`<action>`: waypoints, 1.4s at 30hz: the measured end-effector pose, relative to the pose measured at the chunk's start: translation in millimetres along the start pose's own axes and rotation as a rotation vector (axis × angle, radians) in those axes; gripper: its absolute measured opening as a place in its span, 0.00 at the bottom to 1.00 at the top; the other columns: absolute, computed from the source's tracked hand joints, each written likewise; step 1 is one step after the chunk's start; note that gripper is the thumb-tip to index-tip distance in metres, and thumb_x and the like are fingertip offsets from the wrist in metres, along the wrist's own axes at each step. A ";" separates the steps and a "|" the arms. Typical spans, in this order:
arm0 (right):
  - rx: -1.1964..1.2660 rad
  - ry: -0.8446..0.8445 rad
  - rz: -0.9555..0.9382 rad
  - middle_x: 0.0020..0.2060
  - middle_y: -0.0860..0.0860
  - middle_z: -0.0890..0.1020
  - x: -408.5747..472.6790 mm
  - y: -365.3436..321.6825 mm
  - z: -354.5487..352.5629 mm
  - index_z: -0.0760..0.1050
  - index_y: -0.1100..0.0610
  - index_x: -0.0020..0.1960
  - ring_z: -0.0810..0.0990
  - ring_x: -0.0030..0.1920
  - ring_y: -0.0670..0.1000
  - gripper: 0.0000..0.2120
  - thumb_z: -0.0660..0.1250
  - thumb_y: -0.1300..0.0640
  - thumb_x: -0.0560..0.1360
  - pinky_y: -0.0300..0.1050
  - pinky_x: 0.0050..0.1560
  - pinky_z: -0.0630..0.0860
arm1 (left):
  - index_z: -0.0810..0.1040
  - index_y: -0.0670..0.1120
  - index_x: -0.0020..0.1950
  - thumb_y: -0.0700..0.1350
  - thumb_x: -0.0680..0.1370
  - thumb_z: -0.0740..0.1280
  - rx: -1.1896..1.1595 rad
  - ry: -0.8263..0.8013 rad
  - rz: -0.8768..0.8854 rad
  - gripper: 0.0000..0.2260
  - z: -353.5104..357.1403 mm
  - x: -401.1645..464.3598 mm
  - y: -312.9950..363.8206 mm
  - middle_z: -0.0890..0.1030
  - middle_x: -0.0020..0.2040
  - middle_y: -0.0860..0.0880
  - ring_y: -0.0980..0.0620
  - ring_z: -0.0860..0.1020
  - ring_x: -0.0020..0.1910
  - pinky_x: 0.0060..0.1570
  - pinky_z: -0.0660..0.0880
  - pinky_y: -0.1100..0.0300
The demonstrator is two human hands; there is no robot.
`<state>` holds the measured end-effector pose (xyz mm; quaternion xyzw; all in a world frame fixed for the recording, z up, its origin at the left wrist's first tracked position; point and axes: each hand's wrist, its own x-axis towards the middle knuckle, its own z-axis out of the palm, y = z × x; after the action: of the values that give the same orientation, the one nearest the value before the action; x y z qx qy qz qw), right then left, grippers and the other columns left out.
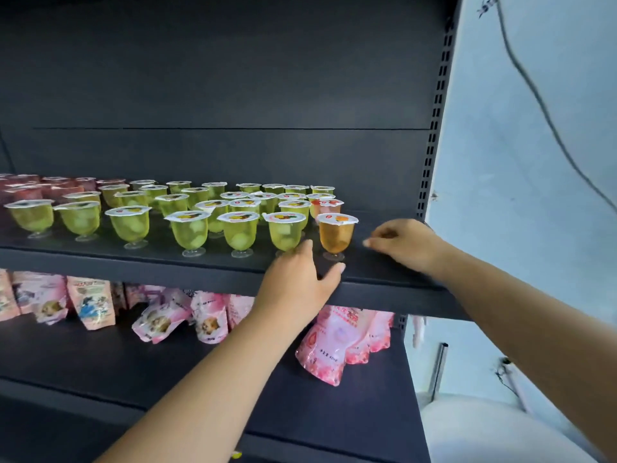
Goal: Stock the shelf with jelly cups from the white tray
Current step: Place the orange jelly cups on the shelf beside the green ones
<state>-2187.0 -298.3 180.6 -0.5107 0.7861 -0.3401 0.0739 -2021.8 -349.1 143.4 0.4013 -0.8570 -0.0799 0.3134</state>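
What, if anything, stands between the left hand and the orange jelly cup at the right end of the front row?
Nothing visible. The left hand is open just in front of the orange jelly cup, thumb by its foot. The nearest green jelly cup stands beside it, to the left, not between.

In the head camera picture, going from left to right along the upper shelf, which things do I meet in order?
Red jelly cups → green jelly cups → left hand → orange jelly cup → right hand → slotted shelf post → white wall.
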 end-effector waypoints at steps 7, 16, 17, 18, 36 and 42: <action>-0.232 0.121 -0.155 0.59 0.51 0.79 -130.8 -75.1 64.9 0.77 0.58 0.58 0.75 0.59 0.53 0.14 0.64 0.53 0.76 0.40 0.54 0.65 | 0.78 0.43 0.57 0.52 0.76 0.60 0.052 0.030 0.150 0.17 -65.7 -115.7 -107.5 0.79 0.56 0.47 0.45 0.75 0.59 0.57 0.66 0.59; -0.157 -0.306 -0.274 0.61 0.50 0.78 -239.8 -188.0 271.5 0.73 0.56 0.63 0.74 0.60 0.51 0.17 0.63 0.50 0.77 0.40 0.56 0.68 | 0.77 0.42 0.61 0.52 0.77 0.62 0.145 -0.030 -0.318 0.19 -153.4 -290.5 -310.1 0.79 0.58 0.45 0.44 0.74 0.60 0.58 0.69 0.55; -0.160 -0.351 -0.280 0.60 0.50 0.78 -247.9 -197.2 295.0 0.73 0.56 0.63 0.75 0.60 0.50 0.17 0.63 0.50 0.77 0.39 0.53 0.68 | 0.77 0.42 0.61 0.52 0.77 0.62 0.154 -0.036 -0.403 0.18 -159.8 -307.2 -330.4 0.79 0.58 0.45 0.44 0.74 0.60 0.57 0.69 0.55; -0.162 -0.400 -0.284 0.60 0.50 0.78 -254.9 -204.5 315.6 0.73 0.55 0.64 0.75 0.59 0.50 0.17 0.62 0.50 0.77 0.38 0.52 0.67 | 0.77 0.42 0.61 0.52 0.77 0.62 0.162 -0.047 -0.455 0.19 -163.6 -321.0 -348.7 0.79 0.58 0.44 0.43 0.74 0.59 0.57 0.69 0.55; -0.298 -1.096 0.042 0.59 0.56 0.78 -219.9 -175.5 697.8 0.73 0.58 0.62 0.75 0.60 0.57 0.17 0.63 0.51 0.77 0.47 0.58 0.72 | 0.74 0.45 0.65 0.50 0.79 0.61 -0.017 -0.491 -1.175 0.16 -51.2 -444.0 -600.8 0.76 0.64 0.47 0.49 0.74 0.62 0.55 0.65 0.65; -0.379 -1.173 0.045 0.62 0.60 0.75 -214.7 -121.5 823.9 0.66 0.60 0.67 0.72 0.63 0.60 0.22 0.63 0.51 0.76 0.50 0.60 0.69 | 0.74 0.43 0.64 0.48 0.79 0.61 -0.152 -0.642 -1.235 0.16 46.5 -470.8 -664.9 0.77 0.64 0.47 0.50 0.74 0.63 0.55 0.63 0.67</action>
<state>-1613.2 -523.4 -419.2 -0.6002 0.6719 0.1448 0.4091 -1399.0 -449.3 -374.3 0.7482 -0.5144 -0.4178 -0.0309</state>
